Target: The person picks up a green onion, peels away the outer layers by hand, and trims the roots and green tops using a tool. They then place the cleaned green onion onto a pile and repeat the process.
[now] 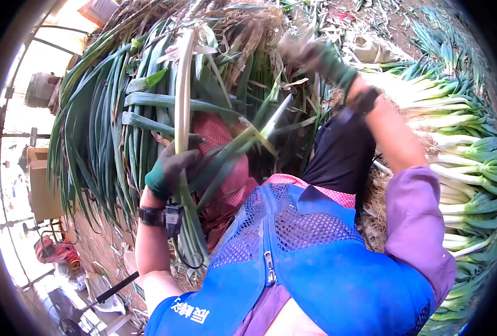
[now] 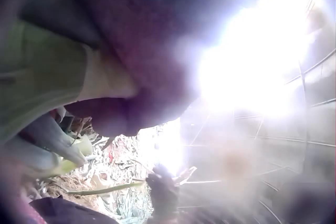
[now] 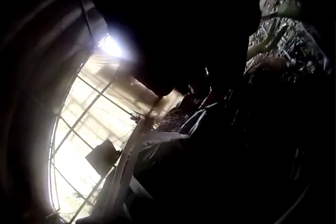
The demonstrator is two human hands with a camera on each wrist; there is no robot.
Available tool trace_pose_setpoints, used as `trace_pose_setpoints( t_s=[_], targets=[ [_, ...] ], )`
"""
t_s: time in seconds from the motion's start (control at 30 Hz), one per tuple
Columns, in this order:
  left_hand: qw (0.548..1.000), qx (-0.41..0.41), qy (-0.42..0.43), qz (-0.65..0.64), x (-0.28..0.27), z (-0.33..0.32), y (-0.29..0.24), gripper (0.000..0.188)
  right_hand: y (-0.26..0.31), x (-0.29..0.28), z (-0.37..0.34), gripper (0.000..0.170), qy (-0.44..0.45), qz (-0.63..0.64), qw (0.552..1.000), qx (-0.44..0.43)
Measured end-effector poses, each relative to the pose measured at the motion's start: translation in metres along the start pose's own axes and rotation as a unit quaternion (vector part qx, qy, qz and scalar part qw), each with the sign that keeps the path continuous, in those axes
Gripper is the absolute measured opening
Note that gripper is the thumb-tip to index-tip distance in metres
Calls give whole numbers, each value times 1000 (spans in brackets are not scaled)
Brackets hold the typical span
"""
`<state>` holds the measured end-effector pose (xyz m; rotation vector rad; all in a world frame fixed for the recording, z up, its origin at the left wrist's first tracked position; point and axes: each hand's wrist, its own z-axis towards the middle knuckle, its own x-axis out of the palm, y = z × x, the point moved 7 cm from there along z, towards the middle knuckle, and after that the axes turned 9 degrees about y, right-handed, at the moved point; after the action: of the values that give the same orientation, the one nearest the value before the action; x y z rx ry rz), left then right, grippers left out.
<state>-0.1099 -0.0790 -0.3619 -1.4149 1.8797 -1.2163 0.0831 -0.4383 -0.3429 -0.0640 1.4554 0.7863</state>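
Note:
My gloved left hand grips a leek around its green part. The pale shaft points up, with a roughly torn layer near the top, and the green leaves hang down past the wrist. In the left wrist view the same leek passes under the dark glove. Blurred by motion, my gloved right hand is raised off to the right of the leek; I cannot tell whether it holds anything. A loose leaf piece, blurred, shows between the two arms. The right wrist view is mostly dark, with the leek faintly lit.
A large heap of untrimmed leeks lies at the left and ahead. Cleaned leeks with white shafts are laid in rows at the right. Peeled scraps litter the ground beyond. A cardboard box stands at far left.

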Motion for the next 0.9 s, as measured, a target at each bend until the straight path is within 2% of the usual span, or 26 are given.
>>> trace_pose_setpoints(
  t_s=[0.07, 0.13, 0.2, 0.3, 0.33, 0.37, 0.4, 0.43, 0.5, 0.53, 0.57, 0.63, 0.7, 0.73, 0.77, 0.9],
  targets=[
    [999, -9, -44, 11, -6, 9, 14, 45, 65, 92, -16, 20, 95, -4, 994, -48],
    [999, -8, -31, 24, -6, 15, 21, 45, 114, 175, -36, 20, 166, -40, 983, -74],
    [1000, -10, -15, 19, -3, 15, 21, 47, 137, 233, -54, 20, 221, -71, 969, -83],
    [998, -10, -24, 53, -3, 11, 14, 47, 136, 252, -63, 21, 305, -89, 944, -93],
    [999, -6, -25, 40, -5, 10, 16, 46, 134, 246, -63, 21, 365, -91, 921, -103],
    [999, -3, -25, 27, -7, 10, 19, 46, 117, 246, -48, 28, 307, -97, 942, -93],
    [1000, 1, -23, 12, -8, 11, 21, 46, 92, 244, -32, 21, 252, -127, 959, -34],
    [999, -5, -28, 21, -9, 13, 23, 46, 68, 233, -20, 17, 150, -127, 979, -49],
    [998, -14, -38, 40, -10, 14, 22, 46, 25, 209, 19, 11, 152, -209, 965, 47],
    [999, -21, -36, 35, -9, 14, 21, 46, 16, 197, 27, 21, 179, -253, 951, 25],
    [999, -28, -34, 30, -7, 14, 20, 46, 18, 183, 33, 41, 246, -219, 944, -3],
    [999, -40, -25, 25, -9, 17, 21, 48, 17, 187, 32, 59, 261, -188, 946, -31],
    [998, -52, -13, 20, -15, 19, 28, 50, -22, 255, 29, 63, 201, -138, 970, -3],
    [998, -50, -10, 20, -16, 20, 29, 50, -12, 253, 20, 50, 235, -132, 963, -2],
    [999, -48, -8, 19, -17, 21, 29, 50, -10, 256, 13, 29, 214, -140, 967, -5],
    [998, -65, -8, 11, -14, 19, 22, 49, -17, 291, 7, 22, 338, -137, 931, -18]
  ],
)
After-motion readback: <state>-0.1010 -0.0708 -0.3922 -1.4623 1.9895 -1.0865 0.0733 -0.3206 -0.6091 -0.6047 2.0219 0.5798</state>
